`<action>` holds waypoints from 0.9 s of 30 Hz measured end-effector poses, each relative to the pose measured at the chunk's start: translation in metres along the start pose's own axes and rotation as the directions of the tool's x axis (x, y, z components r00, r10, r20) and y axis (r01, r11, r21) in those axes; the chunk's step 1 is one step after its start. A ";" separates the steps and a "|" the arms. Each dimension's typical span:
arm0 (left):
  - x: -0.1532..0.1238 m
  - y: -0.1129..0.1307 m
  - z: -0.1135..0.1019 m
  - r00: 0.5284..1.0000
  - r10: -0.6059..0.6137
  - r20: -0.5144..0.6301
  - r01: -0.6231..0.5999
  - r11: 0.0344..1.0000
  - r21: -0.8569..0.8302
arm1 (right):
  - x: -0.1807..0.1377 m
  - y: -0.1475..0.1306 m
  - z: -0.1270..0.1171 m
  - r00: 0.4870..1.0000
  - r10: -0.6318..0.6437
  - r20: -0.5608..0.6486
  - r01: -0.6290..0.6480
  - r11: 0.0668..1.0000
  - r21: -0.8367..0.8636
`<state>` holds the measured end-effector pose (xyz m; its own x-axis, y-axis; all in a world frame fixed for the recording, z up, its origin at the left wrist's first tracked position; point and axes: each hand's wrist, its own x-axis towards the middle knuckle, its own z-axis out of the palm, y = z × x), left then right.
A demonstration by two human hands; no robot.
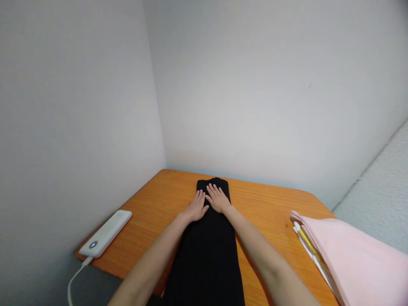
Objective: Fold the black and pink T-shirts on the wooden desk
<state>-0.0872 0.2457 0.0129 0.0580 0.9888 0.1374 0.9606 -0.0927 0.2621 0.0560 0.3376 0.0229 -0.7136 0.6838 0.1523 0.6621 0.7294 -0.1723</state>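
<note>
Black cloth (208, 238), folded into a long narrow strip, lies down the middle of the orange wooden surface (267, 208), running from the near edge toward the far corner where two pale walls meet.

Left hand (196, 207): flat, palm down, fingers spread apart, pressing on the left side of the cloth near its far end; it grips nothing.
Right hand (218, 198): flat, palm down, fingers spread, resting on the cloth just beside the left hand, fingertips nearly touching it; it grips nothing either.

White power bank (106, 233): at the left edge of the surface, well apart from the cloth, with a white cable (75, 278) hanging off the near end.
Pink folded fabric (357, 259): at the right near corner, stacked over white and yellow layers.

Step in hand, judged: smoothing or pressing the folded strip flat. A next move would likely call for taking hold of the far end and keeping the edges lined up.
</note>
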 end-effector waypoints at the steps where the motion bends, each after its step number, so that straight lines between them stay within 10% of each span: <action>1: -0.005 -0.001 -0.005 1.000 -0.001 -0.013 0.001 1.000 -0.007 | -0.006 0.000 -0.007 1.000 0.001 -0.027 -0.001 1.000 -0.001; 9: -0.090 0.003 -0.013 0.985 0.169 -0.013 -0.168 0.984 0.065 | -0.124 -0.016 -0.022 0.996 -0.076 0.034 0.072 0.991 0.111; 18: -0.106 0.034 -0.014 0.986 0.145 0.078 -0.146 0.989 0.018 | -0.181 -0.034 -0.031 0.993 -0.010 0.121 -0.001 0.996 0.084; 27: -0.241 0.039 -0.040 0.893 0.425 0.147 -0.418 0.905 -0.073 | -0.309 -0.039 -0.062 0.926 -0.192 0.325 0.086 0.946 0.314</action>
<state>-0.0748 -0.0005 0.0283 0.4996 0.8612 0.0934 0.8256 -0.5060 0.2495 0.2647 0.0995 0.0425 -0.8622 0.4860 -0.1425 0.4931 0.7412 -0.4556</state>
